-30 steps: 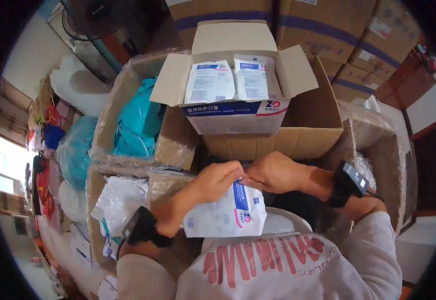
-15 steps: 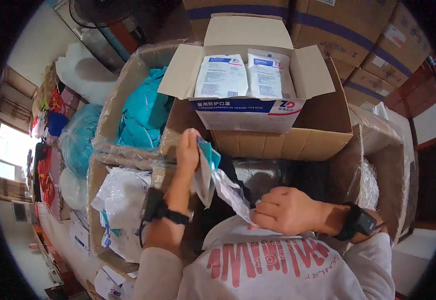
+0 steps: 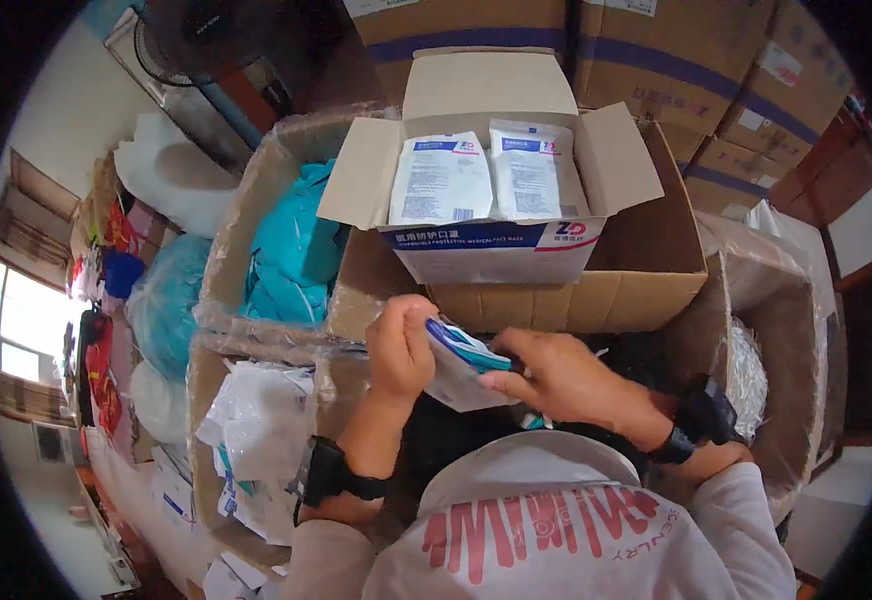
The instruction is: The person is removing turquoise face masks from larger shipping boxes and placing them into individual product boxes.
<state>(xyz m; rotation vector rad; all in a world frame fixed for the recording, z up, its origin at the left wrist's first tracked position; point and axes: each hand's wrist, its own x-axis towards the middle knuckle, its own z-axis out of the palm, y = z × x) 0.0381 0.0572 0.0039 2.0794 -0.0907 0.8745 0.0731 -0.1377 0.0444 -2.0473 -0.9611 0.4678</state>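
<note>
My left hand (image 3: 403, 345) is wrapped round one end of a white packet (image 3: 461, 378) with a blue edge, held tilted in front of my chest. Its upper side gapes, and teal folded face masks (image 3: 476, 350) show inside. The thumb and fingers of my right hand (image 3: 571, 380) close on the masks at the right end of that opening. Beyond the hands stands an open white and blue box (image 3: 491, 262). Two full white packets (image 3: 440, 178) stand upright in it. A small teal and white scrap (image 3: 534, 421) shows below my right hand.
The box rests on an open brown carton (image 3: 646, 300). Left of it, one carton holds teal pieces (image 3: 296, 250), and a nearer one holds white wrappers (image 3: 256, 410). At right stands a carton (image 3: 771, 440) with crumpled clear plastic. Stacked cartons (image 3: 676, 70) fill the back.
My right hand has moved from the pulled-out strip of wrapper up to the packet's mouth and the masks. The strip is no longer in it. My left hand has tipped the packet over.
</note>
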